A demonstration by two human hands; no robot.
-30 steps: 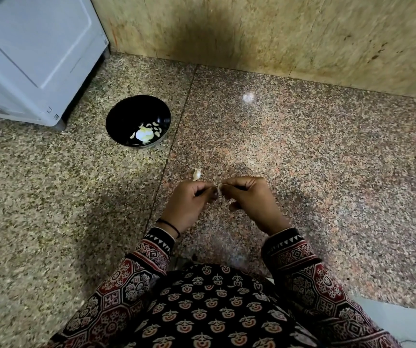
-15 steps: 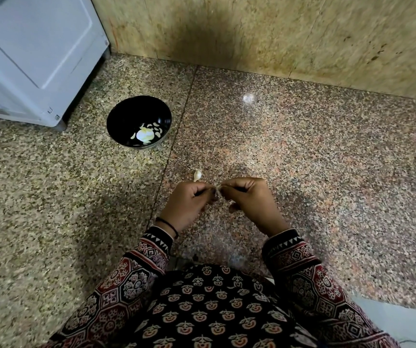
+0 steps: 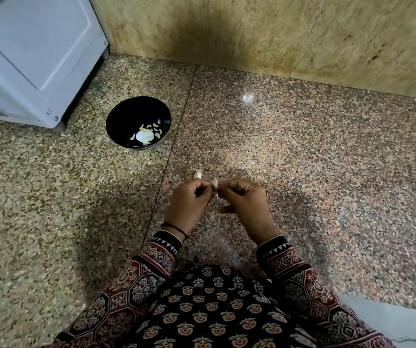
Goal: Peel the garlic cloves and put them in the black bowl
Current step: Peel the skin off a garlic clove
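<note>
Off-white garlic clove (image 3: 215, 183), small, mostly hidden, pinched between curled left hand (image 3: 189, 205) and curled right hand (image 3: 246, 205).

I can read no words, numbers, brand names or signs anywhere in front of me. The only possible markings are two tiny square marks (image 3: 52, 115) on the lower corner of the white panelled appliance (image 3: 33, 46) to my left. They are too small for me to make out.
</note>
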